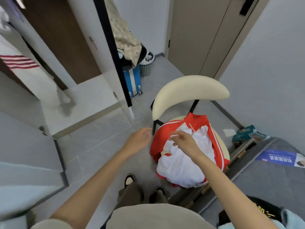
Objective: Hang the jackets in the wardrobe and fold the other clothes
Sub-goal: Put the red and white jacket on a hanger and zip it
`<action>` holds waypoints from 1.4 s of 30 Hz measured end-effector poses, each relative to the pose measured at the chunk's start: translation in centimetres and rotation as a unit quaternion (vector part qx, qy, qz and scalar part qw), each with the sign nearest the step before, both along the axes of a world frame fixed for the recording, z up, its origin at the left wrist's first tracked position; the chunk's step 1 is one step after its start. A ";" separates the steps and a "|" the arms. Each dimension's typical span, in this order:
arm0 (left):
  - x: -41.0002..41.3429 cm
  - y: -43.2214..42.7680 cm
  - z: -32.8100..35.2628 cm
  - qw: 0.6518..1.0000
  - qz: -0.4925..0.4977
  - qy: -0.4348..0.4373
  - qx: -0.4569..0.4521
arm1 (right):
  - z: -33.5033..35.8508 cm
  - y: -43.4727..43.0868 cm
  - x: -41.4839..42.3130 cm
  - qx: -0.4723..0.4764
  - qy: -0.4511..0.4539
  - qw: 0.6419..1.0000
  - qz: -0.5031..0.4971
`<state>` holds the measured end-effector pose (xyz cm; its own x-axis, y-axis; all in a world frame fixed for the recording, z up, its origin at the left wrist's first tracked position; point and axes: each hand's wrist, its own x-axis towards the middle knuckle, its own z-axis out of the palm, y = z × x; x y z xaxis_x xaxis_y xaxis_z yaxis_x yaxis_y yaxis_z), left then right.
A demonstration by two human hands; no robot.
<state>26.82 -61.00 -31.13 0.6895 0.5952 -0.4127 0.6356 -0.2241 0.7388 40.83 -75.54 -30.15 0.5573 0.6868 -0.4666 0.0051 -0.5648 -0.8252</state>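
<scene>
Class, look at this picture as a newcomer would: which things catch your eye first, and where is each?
The bright red and white jacket heaped on the seat of the cream chair, centre right, stands out most. The left hand and right hand reach toward it with fingers relaxed, the right one above the white fabric. Further back, a blue suitcase stands on the floor.
</scene>
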 end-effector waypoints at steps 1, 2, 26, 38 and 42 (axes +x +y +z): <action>-1.4 0.8 0.8 1.000 0.015 -0.003 0.010 | 0.7 1.3 -0.7 0.009 -0.005 1.000 0.015; -2.8 1.8 1.5 0.999 0.032 -0.006 0.019 | 1.4 2.7 -1.4 0.017 -0.010 0.999 0.032; -25.5 41.6 18.7 0.943 0.220 -0.139 0.207 | 18.0 47.1 -20.1 0.222 -0.142 0.948 0.178; -22.3 63.9 20.9 0.897 0.254 -0.121 0.341 | 20.7 73.7 -17.6 0.265 -0.252 0.901 0.231; -21.6 71.2 20.5 0.839 0.279 0.017 0.467 | 20.4 82.8 -16.5 0.238 -0.293 0.886 0.269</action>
<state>5.25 10.20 -10.58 0.1925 0.8958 0.4005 0.8512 -0.3556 0.3862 24.29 7.23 -9.75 0.1396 0.9680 0.2083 0.6750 0.0609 -0.7353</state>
